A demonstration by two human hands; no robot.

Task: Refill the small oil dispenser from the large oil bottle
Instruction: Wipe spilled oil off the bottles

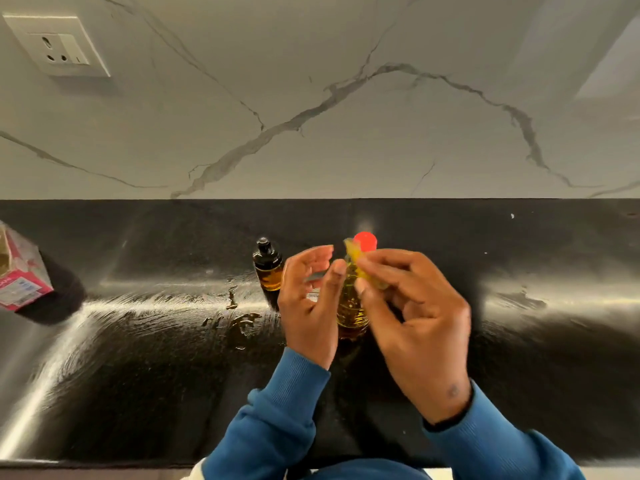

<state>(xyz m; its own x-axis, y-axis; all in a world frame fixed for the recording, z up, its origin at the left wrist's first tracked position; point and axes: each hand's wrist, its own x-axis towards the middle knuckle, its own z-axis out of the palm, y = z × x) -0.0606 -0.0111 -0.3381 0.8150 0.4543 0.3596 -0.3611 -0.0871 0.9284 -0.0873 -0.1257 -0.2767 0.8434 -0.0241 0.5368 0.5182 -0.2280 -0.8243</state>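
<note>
The small oil dispenser is a dark amber bottle with a black cap, standing upright on the black counter. To its right stands the large oil bottle, clear plastic with yellow oil and a red cap. My right hand pinches a blurred yellow piece at the bottle's neck, just under the cap. My left hand hovers between the two bottles with its fingers loosely curved, its thumb tip beside the large bottle's neck. Much of the large bottle is hidden behind my hands.
Small puddles of spilled oil lie on the counter left of my left hand. A pink carton sits at the far left edge. A marble backsplash with a wall socket rises behind the counter.
</note>
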